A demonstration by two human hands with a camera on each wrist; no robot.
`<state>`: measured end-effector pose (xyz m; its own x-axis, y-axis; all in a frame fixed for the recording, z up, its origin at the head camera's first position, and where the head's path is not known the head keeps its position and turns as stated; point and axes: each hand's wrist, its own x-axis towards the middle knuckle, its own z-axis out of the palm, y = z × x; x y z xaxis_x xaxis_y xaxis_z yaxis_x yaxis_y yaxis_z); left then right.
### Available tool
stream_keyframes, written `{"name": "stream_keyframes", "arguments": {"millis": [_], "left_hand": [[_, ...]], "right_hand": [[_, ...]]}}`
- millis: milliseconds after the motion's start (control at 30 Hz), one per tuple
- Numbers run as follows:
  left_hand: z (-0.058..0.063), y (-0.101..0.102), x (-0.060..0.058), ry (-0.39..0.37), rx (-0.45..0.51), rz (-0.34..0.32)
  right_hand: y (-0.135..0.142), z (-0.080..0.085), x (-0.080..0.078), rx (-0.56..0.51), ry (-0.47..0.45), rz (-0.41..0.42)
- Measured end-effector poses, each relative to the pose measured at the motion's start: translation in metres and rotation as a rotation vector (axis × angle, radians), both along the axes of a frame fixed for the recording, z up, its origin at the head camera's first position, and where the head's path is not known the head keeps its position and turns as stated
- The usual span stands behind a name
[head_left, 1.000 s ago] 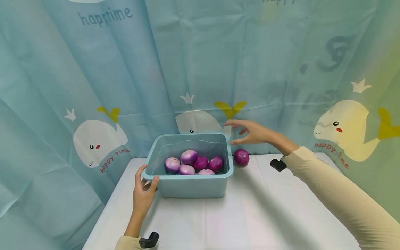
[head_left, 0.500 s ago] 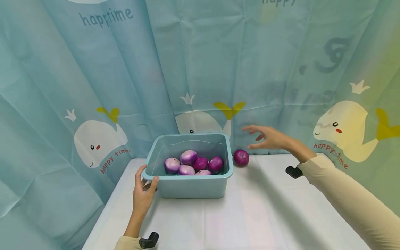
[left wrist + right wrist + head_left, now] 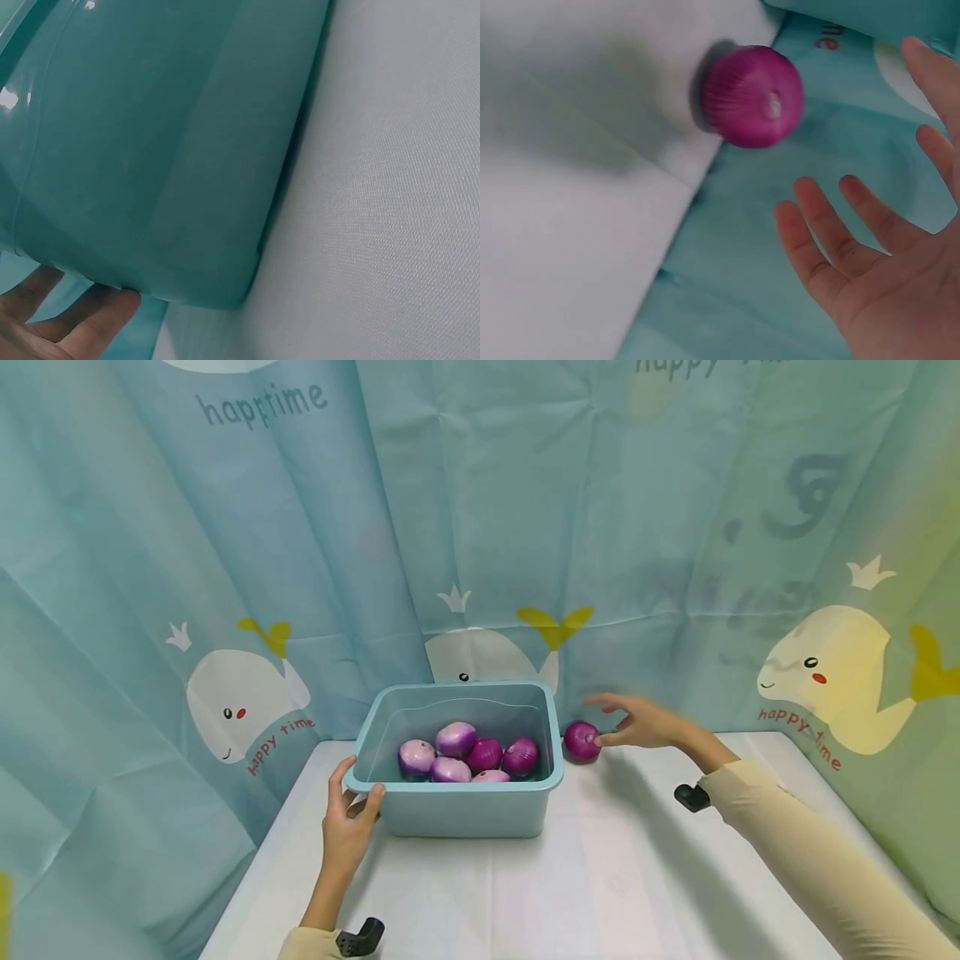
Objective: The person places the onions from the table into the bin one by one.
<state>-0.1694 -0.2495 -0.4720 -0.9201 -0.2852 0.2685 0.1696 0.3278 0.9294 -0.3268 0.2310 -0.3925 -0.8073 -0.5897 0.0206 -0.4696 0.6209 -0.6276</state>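
A light blue plastic bin (image 3: 465,814) stands on the white-covered table with several red onions (image 3: 456,739) inside. At its front left corner my left hand (image 3: 347,831) grips the rim, thumb in front and fingers at the side. The left wrist view shows those fingertips (image 3: 124,301) against the bin's wall (image 3: 165,150). One more red onion (image 3: 582,742) sits on the table just right of the bin, near the back edge. My right hand (image 3: 647,723) hovers beside it, fingers spread and nothing held. In the right wrist view, a gap shows between this onion (image 3: 754,94) and the fingers.
A pale blue curtain (image 3: 480,527) with printed whales hangs close behind the table's back edge and along both sides. White tabletop (image 3: 555,893) extends in front of the bin and to its right.
My right hand has moved rightward from above the bin's right rim, then down to the onion outside. In the bin, the front onion has settled lower. My left hand keeps its grip.
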Motion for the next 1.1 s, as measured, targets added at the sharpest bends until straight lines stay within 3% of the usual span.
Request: {"name": "stream_keyframes", "arguments": {"millis": [200, 500, 700, 1100], "left_hand": [[-0.001, 0.0, 0.0, 0.003, 0.009, -0.007], [-0.002, 0.003, -0.002, 0.008, 0.007, -0.016], [-0.002, 0.003, -0.004, 0.009, -0.003, -0.013], [-0.003, 0.0, -0.002, 0.006, -0.008, 0.007]], "right_hand": [[-0.004, -0.03, -0.007, 0.008, -0.021, -0.013], [-0.01, -0.067, -0.014, 0.0, 0.032, -0.02], [-0.014, -0.078, -0.015, -0.017, 0.019, -0.07], [-0.021, -0.095, -0.019, -0.124, 0.083, -0.079]]}}
